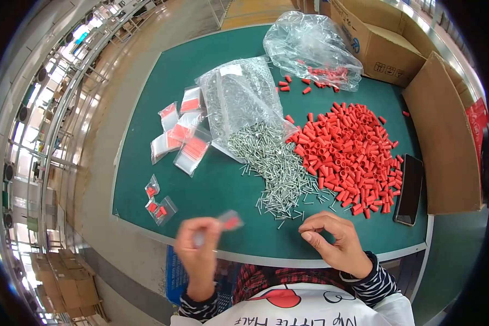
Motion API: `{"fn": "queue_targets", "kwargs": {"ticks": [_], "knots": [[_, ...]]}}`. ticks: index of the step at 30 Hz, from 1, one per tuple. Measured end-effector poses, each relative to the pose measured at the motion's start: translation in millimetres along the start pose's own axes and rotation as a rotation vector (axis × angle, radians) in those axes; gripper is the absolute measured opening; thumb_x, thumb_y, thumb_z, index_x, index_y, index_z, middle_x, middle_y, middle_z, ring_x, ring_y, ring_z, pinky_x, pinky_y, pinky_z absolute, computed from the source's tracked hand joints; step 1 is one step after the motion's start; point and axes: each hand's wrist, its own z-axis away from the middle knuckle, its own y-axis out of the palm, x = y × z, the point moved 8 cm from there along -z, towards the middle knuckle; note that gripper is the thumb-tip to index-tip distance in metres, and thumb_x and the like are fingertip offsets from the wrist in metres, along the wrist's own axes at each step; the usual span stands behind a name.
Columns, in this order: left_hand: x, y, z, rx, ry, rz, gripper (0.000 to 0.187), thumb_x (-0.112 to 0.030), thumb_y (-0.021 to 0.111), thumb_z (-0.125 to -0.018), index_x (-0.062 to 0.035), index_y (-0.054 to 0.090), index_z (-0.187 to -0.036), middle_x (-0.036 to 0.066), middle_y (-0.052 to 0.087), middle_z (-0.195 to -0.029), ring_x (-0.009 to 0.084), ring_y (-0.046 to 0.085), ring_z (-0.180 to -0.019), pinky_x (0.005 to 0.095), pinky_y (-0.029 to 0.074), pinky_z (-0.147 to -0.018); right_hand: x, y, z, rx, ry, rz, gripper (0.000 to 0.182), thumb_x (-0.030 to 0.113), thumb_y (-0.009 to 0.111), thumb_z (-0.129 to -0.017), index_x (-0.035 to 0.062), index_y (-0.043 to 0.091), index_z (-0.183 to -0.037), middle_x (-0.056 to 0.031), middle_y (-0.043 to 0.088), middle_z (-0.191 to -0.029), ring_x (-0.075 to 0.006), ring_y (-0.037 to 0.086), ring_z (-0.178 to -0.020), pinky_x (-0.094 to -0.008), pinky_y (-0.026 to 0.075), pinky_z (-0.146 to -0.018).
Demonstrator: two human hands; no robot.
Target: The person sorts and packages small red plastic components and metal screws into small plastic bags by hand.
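My left hand (198, 244), blurred, pinches a small clear bag (231, 220) with something red inside, over the table's front edge. To its right, my right hand (334, 242) is curled with thumb and forefinger nearly together; whether it holds anything small is hidden. Beyond my hands lies a heap of silver screws (280, 174), spilling from a large clear bag (239, 95). A big pile of red plastic caps (353, 152) adjoins it on the right. Small filled bags (162, 211) lie on the green table (201, 190) at left.
Stacks of flat zip bags (182, 136) lie at the left. A black phone (409, 190) rests at the right edge beside open cardboard boxes (443, 146). Another clear bag (312, 46) with red caps lies at the back. A blue crate (175, 274) stands below the front edge.
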Motion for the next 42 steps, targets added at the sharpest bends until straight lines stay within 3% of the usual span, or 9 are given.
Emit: {"fn": "queue_targets", "kwargs": {"ticks": [4,7,12,16,21,30,36,39,42], "knots": [[12,-55,-26,-0.276,0.087,-0.196,0.020,-0.006,0.071,-0.087,-0.0003,0.063,-0.105,0.006,0.066,-0.096,0.0099,0.059,-0.078,0.0226,0.047,-0.073,-5,0,4,0.008,0.042,-0.028,0.012,0.005,0.068,-0.087,-0.0003,0.067,-0.098,-0.0120,0.067,-0.091,-0.0239,0.064,-0.084,-0.0329,0.049,-0.077],[11,-54,-25,-0.291,0.106,-0.016,0.026,-0.019,0.066,-0.093,-0.0004,0.060,-0.110,0.006,0.063,-0.099,0.0085,0.057,-0.084,0.0187,0.043,-0.064,-6,2,5,0.016,0.039,-0.025,0.012,0.005,0.068,-0.087,0.0000,0.068,-0.098,-0.0111,0.067,-0.090,-0.0235,0.065,-0.084,-0.0326,0.049,-0.076],[1,56,5,0.215,-0.236,0.675,0.043,-0.039,0.049,-0.101,0.0004,0.055,-0.116,0.012,0.063,-0.101,0.0122,0.059,-0.084,0.0184,0.034,-0.042,2,14,2,0.047,-0.075,0.016,0.014,0.008,0.071,-0.084,0.0011,0.068,-0.097,-0.0095,0.066,-0.090,-0.0229,0.064,-0.082,-0.0336,0.050,-0.072],[-17,119,42,0.502,-0.282,0.732,0.051,-0.043,0.040,-0.104,0.0046,0.054,-0.117,0.020,0.064,-0.114,0.0104,0.058,-0.076,0.0183,0.037,-0.049,7,18,0,-0.024,-0.084,0.035,0.016,0.012,0.072,-0.083,0.0016,0.068,-0.095,-0.0091,0.065,-0.087,-0.0228,0.064,-0.080,-0.0344,0.050,-0.070],[-17,148,65,0.628,-0.257,0.750,0.052,-0.038,0.035,-0.106,0.0077,0.053,-0.123,0.020,0.061,-0.123,0.0105,0.058,-0.071,0.0212,0.045,-0.056,-7,9,9,-0.029,-0.036,-0.073,0.019,0.005,0.071,-0.084,-0.0024,0.067,-0.101,-0.0112,0.064,-0.094,-0.0203,0.063,-0.078,-0.0315,0.051,-0.071],[-10,155,68,0.582,-0.321,0.667,0.053,-0.039,0.037,-0.105,0.0082,0.052,-0.123,0.025,0.059,-0.123,0.0122,0.060,-0.071,0.0225,0.048,-0.053,-16,-4,13,-0.137,0.071,-0.073,0.012,0.005,0.070,-0.086,-0.0008,0.065,-0.095,-0.0083,0.062,-0.085,-0.0153,0.060,-0.070,-0.0285,0.048,-0.059],[-16,157,70,0.583,-0.215,0.616,0.046,-0.032,0.040,-0.106,0.0080,0.051,-0.124,0.024,0.058,-0.125,0.0210,0.062,-0.102,0.0313,0.054,-0.080,-24,-5,17,-0.088,0.147,-0.096,0.012,0.006,0.070,-0.084,-0.0016,0.060,-0.084,-0.0075,0.056,-0.078,-0.0150,0.056,-0.066,-0.0284,0.046,-0.057],[-9,159,70,0.551,-0.245,0.586,0.044,-0.030,0.039,-0.106,0.0080,0.052,-0.126,0.017,0.061,-0.124,0.0094,0.059,-0.073,0.0219,0.049,-0.061,-16,-10,16,-0.189,0.029,-0.117,0.010,0.005,0.068,-0.084,-0.0014,0.061,-0.084,-0.0066,0.056,-0.076,-0.0142,0.056,-0.066,-0.0276,0.045,-0.057],[-10,158,67,0.543,-0.255,0.595,0.043,-0.029,0.038,-0.106,0.0075,0.052,-0.126,0.018,0.060,-0.124,0.0139,0.062,-0.090,0.0262,0.052,-0.077,-16,-13,16,-0.209,-0.002,-0.099,0.008,0.004,0.067,-0.085,-0.0011,0.061,-0.086,-0.0061,0.057,-0.076,-0.0129,0.055,-0.067,-0.0267,0.045,-0.059]]}}
